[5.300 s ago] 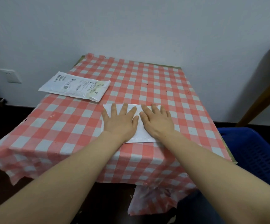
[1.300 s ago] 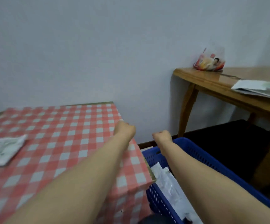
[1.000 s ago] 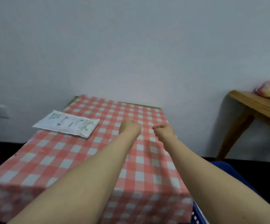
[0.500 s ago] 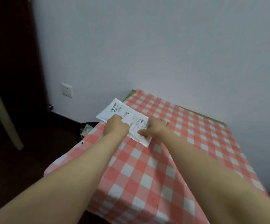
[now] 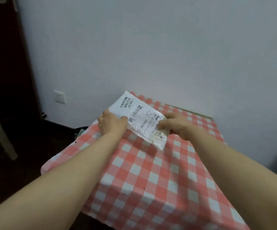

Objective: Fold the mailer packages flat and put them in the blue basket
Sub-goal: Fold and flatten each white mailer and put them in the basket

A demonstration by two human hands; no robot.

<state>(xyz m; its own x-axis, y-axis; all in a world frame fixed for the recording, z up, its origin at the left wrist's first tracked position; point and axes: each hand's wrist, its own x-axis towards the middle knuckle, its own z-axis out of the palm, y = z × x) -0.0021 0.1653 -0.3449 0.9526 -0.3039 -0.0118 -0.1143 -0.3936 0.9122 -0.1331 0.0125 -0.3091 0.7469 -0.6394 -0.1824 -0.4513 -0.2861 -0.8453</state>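
Pale grey-white wall [image 5: 167, 47] fills most of the view, from nine o'clock round to three. At its far left, from eight to eleven o'clock, stands a dark reddish-brown door or panel [image 5: 5, 63], with a dim floor [image 5: 18, 163] below it. Low down, near six o'clock and reaching out to four, is the table, covered by a red-and-white checked tablecloth [image 5: 159, 180] that hangs over the near edge and the left corner. Two bare forearms come in from the bottom corners, at seven and five o'clock, and meet just above the centre.

Between them is the white mailer package [image 5: 139, 120], lifted above the cloth at its far end and slanted, its long axis running from about eleven o'clock down to five. Its printed label faces up, with black text and small codes; most of the print is too small to read.

At the package's nine o'clock edge the left hand [image 5: 112, 124] grips it, thumb on top of the label and fingers hidden beneath. At the three o'clock edge the right hand [image 5: 174, 126] grips it too, fingers curled over the top near the lower end.

A white wall socket [image 5: 60, 97] sits at nine o'clock, low on the wall. A pale furniture leg [image 5: 0, 130] slants down the left margin.
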